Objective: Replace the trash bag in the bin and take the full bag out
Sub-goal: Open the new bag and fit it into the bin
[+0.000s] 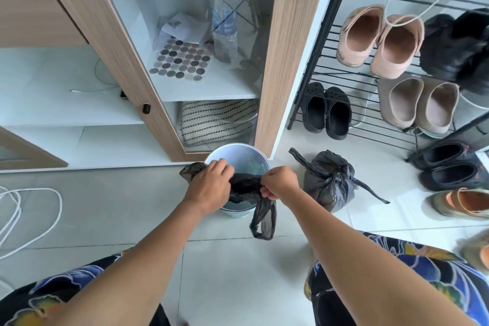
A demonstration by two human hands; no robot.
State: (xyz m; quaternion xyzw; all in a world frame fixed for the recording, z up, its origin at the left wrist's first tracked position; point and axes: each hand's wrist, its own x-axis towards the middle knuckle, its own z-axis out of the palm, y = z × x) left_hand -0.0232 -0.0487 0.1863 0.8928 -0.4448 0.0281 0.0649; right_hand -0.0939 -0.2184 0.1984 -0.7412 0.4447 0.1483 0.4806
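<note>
A small round white bin (239,157) stands on the tiled floor in front of a wooden cabinet. Both hands hold a fresh black trash bag (244,188) stretched over the bin's near side. My left hand (211,182) grips its left end, where a handle sticks out past the rim. My right hand (279,182) pinches the right end, and a loop handle dangles below it. The full black bag (328,182), knotted at the top, sits on the floor just right of the bin.
A glass-door cabinet (190,55) stands right behind the bin. A black wire shoe rack (370,103) with several pairs of shoes fills the right side; more shoes lie on the floor there. A white cable (31,217) loops on the floor at left.
</note>
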